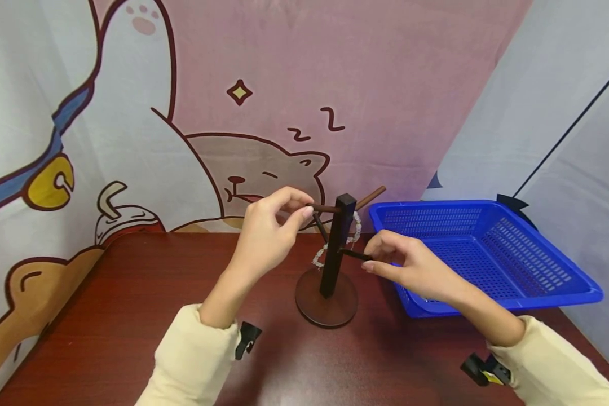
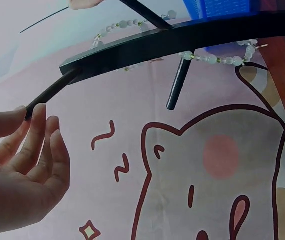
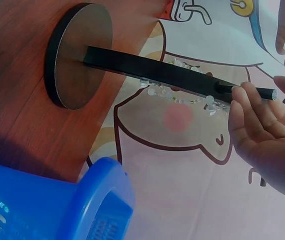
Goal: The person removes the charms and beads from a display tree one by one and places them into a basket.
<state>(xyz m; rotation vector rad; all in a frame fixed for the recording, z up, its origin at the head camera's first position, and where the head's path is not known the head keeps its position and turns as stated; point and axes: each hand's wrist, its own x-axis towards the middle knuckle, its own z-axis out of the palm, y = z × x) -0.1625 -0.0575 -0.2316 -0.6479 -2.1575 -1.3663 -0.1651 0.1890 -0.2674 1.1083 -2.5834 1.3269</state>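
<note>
the dark post [image 2: 182,37] partly hides the white beaded bracelets [image 2: 211,60].

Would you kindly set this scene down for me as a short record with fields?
Left hand: pinches an upper peg near its tip
Right hand: holds a lower peg
Stand: upright, dark, round base, on the table
Beads: pale strings hanging at the stand
Basket: blue, right of the stand
Backdrop: cloth with cartoon animals

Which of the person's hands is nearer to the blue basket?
Right. In the head view, the right hand overlaps the left edge of the blue basket; the left hand is farther off, across the dark stand from it.
</note>
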